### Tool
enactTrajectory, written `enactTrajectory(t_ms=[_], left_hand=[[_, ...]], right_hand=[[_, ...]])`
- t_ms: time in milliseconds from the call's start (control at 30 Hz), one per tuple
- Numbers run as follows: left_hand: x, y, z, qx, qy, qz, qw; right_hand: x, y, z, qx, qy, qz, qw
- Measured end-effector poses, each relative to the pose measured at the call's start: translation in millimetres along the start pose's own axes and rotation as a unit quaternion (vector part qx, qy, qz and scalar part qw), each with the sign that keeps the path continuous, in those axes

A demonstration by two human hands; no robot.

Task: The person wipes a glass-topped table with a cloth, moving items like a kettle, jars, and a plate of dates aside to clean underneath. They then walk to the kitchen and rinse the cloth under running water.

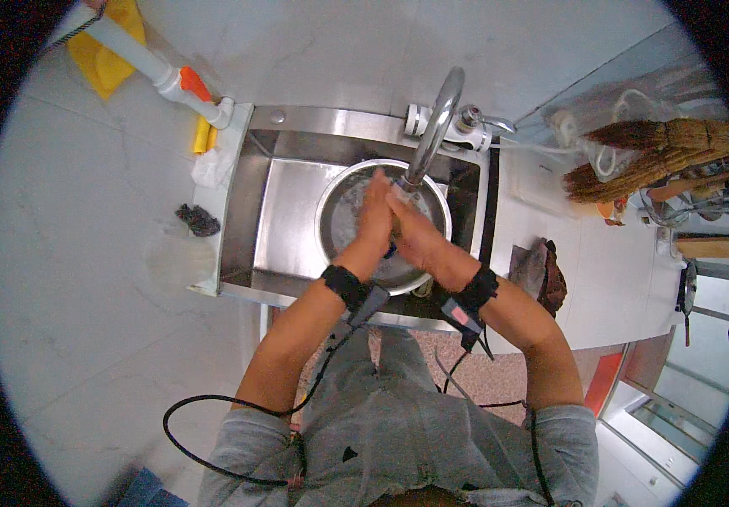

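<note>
My left hand (374, 221) and my right hand (419, 232) are close together, palms turned inward, right below the spout of a curved chrome faucet (442, 114). Both are over a round metal basin (322, 221) that holds cloudy, foamy-looking water. Between the hands a small dark bluish bit (391, 250) shows; the fingers hide most of it, and its kind cannot be made out. The basin stands in a stainless steel sink (288, 211), toward its right side. Black bands with small grey devices circle both wrists.
A white counter (592, 279) on the right carries a brown and grey cloth (542, 275), a straw broom (652, 156) and plastic bags. Left of the sink are a dark scrubber (197, 220) and a white pipe (141, 55). A black cable (180, 422) loops beside my left arm.
</note>
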State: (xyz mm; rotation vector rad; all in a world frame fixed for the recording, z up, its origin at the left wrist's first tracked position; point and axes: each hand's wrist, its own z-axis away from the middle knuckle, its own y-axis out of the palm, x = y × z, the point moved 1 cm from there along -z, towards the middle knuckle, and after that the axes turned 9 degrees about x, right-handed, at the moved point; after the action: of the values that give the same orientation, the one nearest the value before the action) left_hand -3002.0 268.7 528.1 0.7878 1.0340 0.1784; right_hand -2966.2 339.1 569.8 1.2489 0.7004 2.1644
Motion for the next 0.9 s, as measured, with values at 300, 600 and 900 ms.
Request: enactTrajectory(t_ms=[300, 600, 900], left_hand=[[1.2, -11.0, -7.1, -0.061, -0.034, -0.108, 0.992], [4.2, 17.2, 34.0, 0.057, -0.062, -0.303, 0.949], [-1.5, 17.0, 37.6, -0.002, 0.01, -0.256, 0.967]], right_hand=[[-16.9, -35.6, -15.7, -0.036, 0.061, -0.027, 0.997], [21.4, -21.1, -24.1, -0.144, 0.037, 0.059, 0.987], [12.5, -13.0, -25.3, -0.065, 0.036, 0.05, 0.996]])
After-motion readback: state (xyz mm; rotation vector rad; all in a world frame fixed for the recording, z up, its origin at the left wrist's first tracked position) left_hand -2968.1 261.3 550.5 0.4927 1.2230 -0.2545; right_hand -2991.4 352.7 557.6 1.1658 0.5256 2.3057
